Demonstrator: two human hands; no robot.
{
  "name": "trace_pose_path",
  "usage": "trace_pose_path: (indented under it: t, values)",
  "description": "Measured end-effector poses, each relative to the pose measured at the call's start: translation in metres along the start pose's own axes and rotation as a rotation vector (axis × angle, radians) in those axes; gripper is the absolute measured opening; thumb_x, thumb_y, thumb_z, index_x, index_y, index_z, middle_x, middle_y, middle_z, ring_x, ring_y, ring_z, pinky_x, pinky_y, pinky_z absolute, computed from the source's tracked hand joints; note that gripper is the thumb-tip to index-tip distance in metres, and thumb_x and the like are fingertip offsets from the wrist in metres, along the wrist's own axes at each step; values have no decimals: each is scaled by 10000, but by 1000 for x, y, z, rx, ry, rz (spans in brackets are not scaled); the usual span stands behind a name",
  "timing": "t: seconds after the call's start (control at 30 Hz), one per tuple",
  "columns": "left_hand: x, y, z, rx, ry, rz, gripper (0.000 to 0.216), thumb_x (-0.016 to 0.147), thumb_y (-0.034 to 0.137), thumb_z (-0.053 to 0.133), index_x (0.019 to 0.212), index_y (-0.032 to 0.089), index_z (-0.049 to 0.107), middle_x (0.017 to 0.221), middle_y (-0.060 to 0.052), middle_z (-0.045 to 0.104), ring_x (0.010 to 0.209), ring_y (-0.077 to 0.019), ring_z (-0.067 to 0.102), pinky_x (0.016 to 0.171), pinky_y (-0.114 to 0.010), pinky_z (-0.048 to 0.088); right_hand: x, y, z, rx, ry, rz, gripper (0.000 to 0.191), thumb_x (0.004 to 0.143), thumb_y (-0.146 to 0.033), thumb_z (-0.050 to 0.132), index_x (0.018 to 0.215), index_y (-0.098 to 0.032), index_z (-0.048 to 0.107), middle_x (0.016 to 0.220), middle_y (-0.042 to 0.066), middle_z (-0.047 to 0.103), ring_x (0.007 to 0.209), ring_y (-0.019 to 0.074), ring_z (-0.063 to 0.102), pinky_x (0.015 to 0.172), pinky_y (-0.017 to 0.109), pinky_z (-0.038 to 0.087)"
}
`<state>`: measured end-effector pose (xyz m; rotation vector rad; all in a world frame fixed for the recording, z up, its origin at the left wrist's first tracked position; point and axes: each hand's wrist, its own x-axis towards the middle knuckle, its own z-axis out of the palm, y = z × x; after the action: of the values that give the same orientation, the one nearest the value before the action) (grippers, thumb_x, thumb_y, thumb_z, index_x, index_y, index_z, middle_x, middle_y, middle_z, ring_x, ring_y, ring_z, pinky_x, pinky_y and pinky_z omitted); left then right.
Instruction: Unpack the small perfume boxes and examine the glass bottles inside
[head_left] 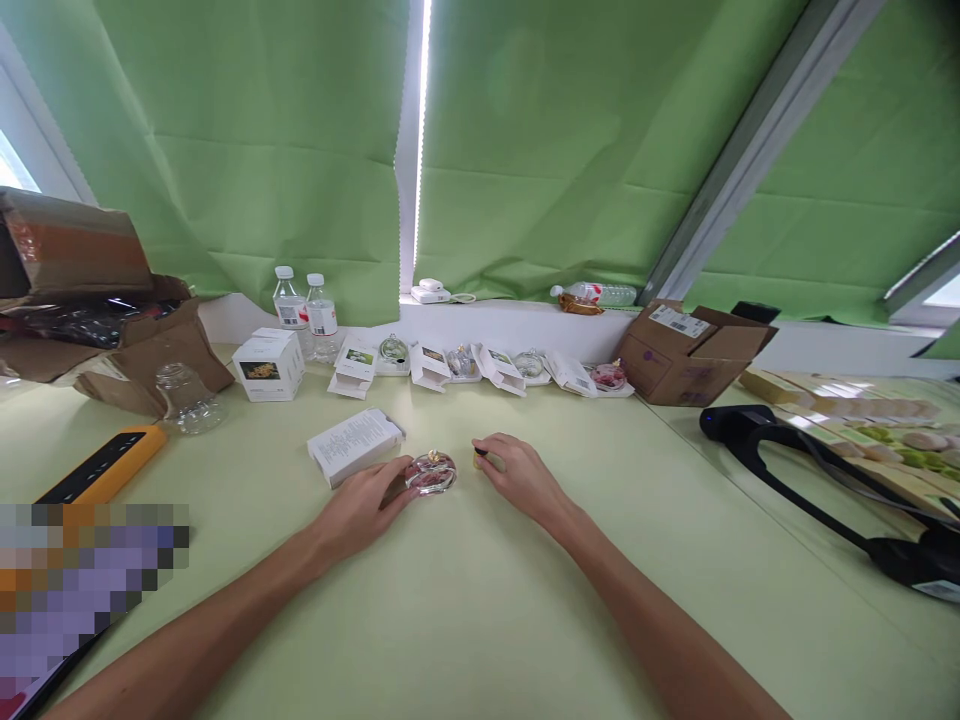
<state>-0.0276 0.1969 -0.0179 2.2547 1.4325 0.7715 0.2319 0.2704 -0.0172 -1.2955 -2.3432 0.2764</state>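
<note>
My left hand [375,494] grips a small round clear glass bottle [431,474] by its left side. The bottle has pinkish contents and a gold-coloured neck on top, with no cap visible on it. To its right, the fingers of my right hand [515,474] pinch a small black-topped piece [480,452] with a yellowish lower part. It is too small and too covered to name. A white printed box [355,447] lies just behind my left hand.
Opened white cartons [353,368] and similar glass bottles [529,364] line the back. A stack of white boxes [268,366], water bottles [322,320] and a clear jar [185,400] stand left. Cardboard boxes [660,355] flank the row. A black curved frame [810,490] lies right.
</note>
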Motion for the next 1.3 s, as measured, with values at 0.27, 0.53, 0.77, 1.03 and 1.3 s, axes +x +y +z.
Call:
trace_pose_path:
  t: [0.27,0.53,0.77,1.03,1.3]
  values:
    - [-1,-1,0,9,-22,-22,295,945,427,387,1175,272,489,1034,-17,677,888,-216,636,716,-301,460,-2,-5,-4,-24,5,-9,292,888,-213,471,1114,-208,656,1012,62,682,949,202,622,846,307,466]
    - [-1,-3,1,0,-10,-16,330,941,443,385,1191,257,493,1049,-40,672,902,-225,635,762,-323,475,-4,-5,-2,-51,-7,39,319,902,-193,448,1166,-204,625,1016,71,661,881,186,616,741,275,455]
    - [-1,-1,1,1,-12,-16,334,942,437,383,1201,261,496,1069,-42,670,927,-229,634,773,-326,478,-4,-4,-2,-109,-58,12,248,901,-176,465,1032,-215,672,978,67,673,972,208,603,817,286,433]
    - [-1,-2,1,-1,2,-13,323,934,423,400,1189,262,513,1042,-37,680,899,-222,643,729,-306,483,-8,-4,-3,-182,-84,-38,297,911,-137,440,1047,-228,687,977,71,625,839,182,607,728,277,433]
    - [-1,-2,1,-11,2,1,332,936,421,395,1200,257,512,1062,-48,673,905,-223,637,755,-317,484,-8,-7,2,-151,-59,-15,339,895,-96,409,1183,-174,571,1079,94,627,1032,215,563,854,310,432]
